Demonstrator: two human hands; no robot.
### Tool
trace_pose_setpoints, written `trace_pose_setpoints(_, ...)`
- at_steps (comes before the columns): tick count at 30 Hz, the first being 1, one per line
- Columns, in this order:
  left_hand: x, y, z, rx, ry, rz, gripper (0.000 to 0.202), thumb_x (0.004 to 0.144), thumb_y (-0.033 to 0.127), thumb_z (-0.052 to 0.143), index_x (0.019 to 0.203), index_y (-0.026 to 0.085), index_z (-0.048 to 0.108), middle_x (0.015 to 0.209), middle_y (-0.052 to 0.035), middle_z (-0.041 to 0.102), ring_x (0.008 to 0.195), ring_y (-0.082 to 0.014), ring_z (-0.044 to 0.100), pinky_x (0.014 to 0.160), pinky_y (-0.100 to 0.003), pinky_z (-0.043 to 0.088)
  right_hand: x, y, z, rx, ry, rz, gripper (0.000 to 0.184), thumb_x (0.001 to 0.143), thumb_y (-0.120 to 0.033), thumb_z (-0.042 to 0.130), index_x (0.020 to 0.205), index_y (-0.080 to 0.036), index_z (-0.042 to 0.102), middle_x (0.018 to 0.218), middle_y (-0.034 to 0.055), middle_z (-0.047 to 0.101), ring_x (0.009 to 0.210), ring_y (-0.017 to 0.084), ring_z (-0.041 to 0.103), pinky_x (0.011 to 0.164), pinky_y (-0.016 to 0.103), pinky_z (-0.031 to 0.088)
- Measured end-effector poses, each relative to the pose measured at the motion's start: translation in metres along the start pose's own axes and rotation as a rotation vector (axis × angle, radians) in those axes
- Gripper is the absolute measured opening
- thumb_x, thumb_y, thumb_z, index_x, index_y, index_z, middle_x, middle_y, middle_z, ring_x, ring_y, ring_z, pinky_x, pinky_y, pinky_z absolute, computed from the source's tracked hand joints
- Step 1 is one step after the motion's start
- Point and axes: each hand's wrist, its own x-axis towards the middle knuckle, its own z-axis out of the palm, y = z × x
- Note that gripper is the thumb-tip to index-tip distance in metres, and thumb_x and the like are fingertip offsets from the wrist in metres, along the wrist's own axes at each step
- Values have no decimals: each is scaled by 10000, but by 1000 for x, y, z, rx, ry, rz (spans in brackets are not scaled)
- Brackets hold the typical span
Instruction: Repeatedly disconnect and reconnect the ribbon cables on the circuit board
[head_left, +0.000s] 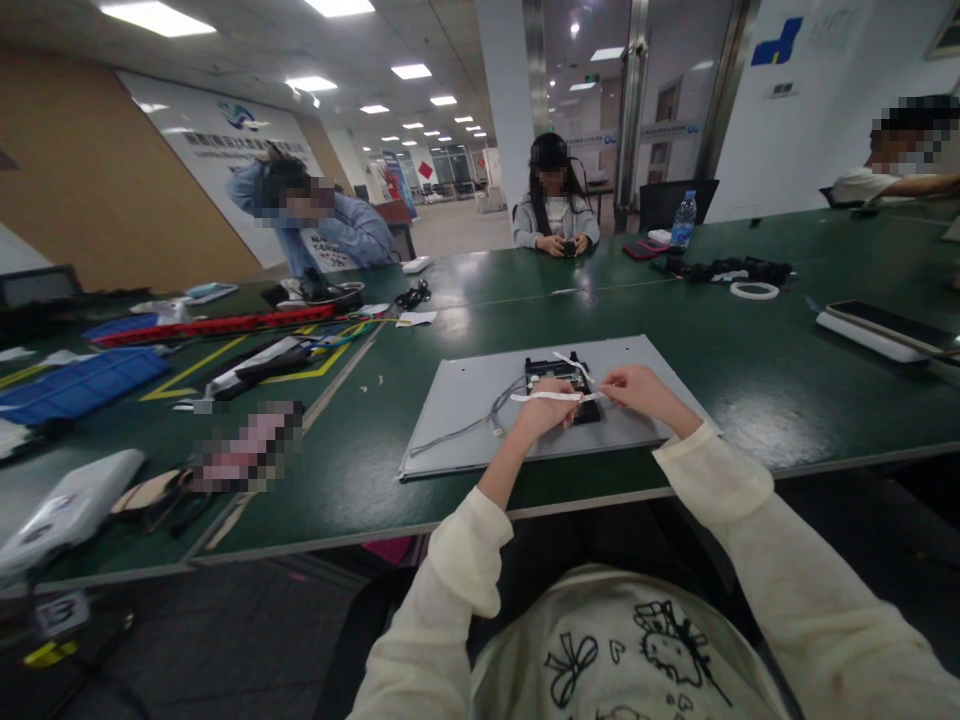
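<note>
In front of me lies a flat grey panel [457, 410] with a black frame [589, 411] and a green circuit board on its middle. A thin white strip [544, 397] runs across the back of my left hand [553, 408], whose fingers are closed on it above the frame. Close by on the right, my right hand [637, 390] pinches the strip's other end between thumb and fingertips. Another white piece of strip [568, 362] stands up behind the hands. A bundle of grey wires [495, 410] trails left over the panel. The left fingertips are partly hidden.
The green table [480, 300] has a seam left of the panel. On the left are a blue tray [82, 385], a red strip [217, 323], cables and a white device [71, 505]. A bottle [683, 222], white ring [754, 290] and phone [892, 325] lie right. Several people sit around.
</note>
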Motion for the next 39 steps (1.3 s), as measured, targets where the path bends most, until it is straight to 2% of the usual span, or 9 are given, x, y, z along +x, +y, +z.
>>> trace_pose_setpoints(2,0,2,0,15,-6,-23,254,883,250,499,673,142,592,493,23,516,435,-93,472,508,-206,408,-1,-1,0,-31,3,4,246,832,-352,563,780,-154,700,601,15,660,551,131,610,578,217,413)
trace_pose_setpoints(6,1,0,-2,76,-5,21,204,853,223,513,718,131,635,518,22,546,443,-90,492,501,-194,411,-1,-4,0,-120,15,9,230,837,-320,565,774,-157,715,632,19,680,562,131,615,601,221,404)
trace_pose_setpoints(10,-1,-5,0,52,23,75,167,858,209,509,907,119,641,541,30,564,438,-92,500,485,-192,404,0,-8,1,-259,29,-30,226,853,-309,573,813,-162,740,717,40,714,651,149,635,625,227,391)
trace_pose_setpoints(13,-4,-5,1,118,58,83,160,864,208,544,987,127,606,564,33,578,458,-99,510,492,-200,398,-1,-10,2,-360,31,-60,219,868,-299,579,836,-160,745,790,56,730,724,160,646,656,233,385)
trace_pose_setpoints(21,-4,-5,-1,466,148,243,134,854,222,601,964,147,601,820,-55,671,788,-175,639,705,-258,465,-5,-16,7,-538,-11,-88,197,901,-308,564,873,-174,706,845,65,726,793,171,651,684,241,374)
trace_pose_setpoints(29,-9,-4,-2,634,116,276,165,902,260,533,1016,158,594,907,-86,681,882,-211,649,765,-283,466,-12,-19,2,-709,27,-34,147,898,-266,550,986,-194,645,834,79,711,807,211,655,626,262,345)
trace_pose_setpoints(35,-17,-5,-8,692,95,249,200,895,194,484,1059,155,591,930,-103,687,892,-233,657,771,-300,469,-12,-13,2,-760,66,-22,138,908,-238,525,979,-189,632,797,97,697,756,228,650,603,275,331)
trace_pose_setpoints(39,-19,-6,-9,705,93,237,227,894,160,464,1085,146,586,954,-118,687,923,-243,659,792,-310,473,-13,-15,2,-648,126,-91,147,922,-267,520,988,-192,628,793,75,691,730,205,634,617,268,350)
